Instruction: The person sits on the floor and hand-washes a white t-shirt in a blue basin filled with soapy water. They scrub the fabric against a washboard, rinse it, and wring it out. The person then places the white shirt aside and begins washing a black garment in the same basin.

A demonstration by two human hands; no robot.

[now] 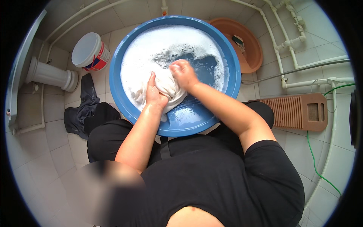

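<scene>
A wide blue basin (pixel 118 94) full of white suds and water stands in front of me. Bunched at its near left part is a wet white cloth (pixel 168 85). My left hand (pixel 155 94) is closed on the cloth's left side, thumb pointing up. Just above the right side of the bundle, my right hand (pixel 184 75) is curled into a fist. A bit of white shows at its fingers; whether that is cloth or foam I cannot tell.
At the left stand a white lidded bucket (pixel 84 51) and a white pedestal (pixel 53 75); dark clothing (pixel 85 109) lies nearby. An orange-brown basin (pixel 254 49) sits behind right, holding a small object. A brown washboard (pixel 289 112), white pipes (pixel 279 62) and a green hose (pixel 314 160) are at right.
</scene>
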